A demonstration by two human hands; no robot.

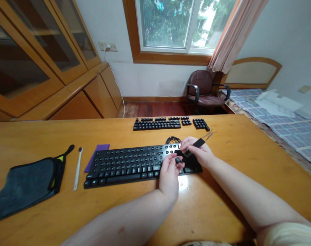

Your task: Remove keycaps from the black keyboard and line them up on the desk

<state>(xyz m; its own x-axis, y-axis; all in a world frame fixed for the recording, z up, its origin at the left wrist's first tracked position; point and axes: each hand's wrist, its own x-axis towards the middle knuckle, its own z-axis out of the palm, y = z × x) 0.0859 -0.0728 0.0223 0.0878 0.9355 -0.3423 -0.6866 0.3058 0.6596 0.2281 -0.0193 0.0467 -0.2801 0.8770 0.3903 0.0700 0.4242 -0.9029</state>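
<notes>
A black keyboard (pixel 124 165) lies on the desk, most of its keycaps off and bare switches showing; the space bar and some bottom-row keys are still on. My left hand (pixel 169 171) is over its right part, fingertips pinched on a small black keycap (pixel 178 160). Close beside it, my right hand (pixel 200 153) is closed around a keycap puller (pixel 199 142) with a black handle and thin wires sticking out at the far end. Some wire also shows near the right fingertips, close to the keycap; whether they touch I cannot tell.
Removed keycaps (pixel 157 125) stand in rows along the desk's far edge. A coiled black cable (pixel 173 140) lies behind the keyboard. To the left are a purple cloth (pixel 102 147), a toothbrush (pixel 78 169) and a grey cloth (pixel 29 182). Beyond the desk stands a chair (pixel 203 85).
</notes>
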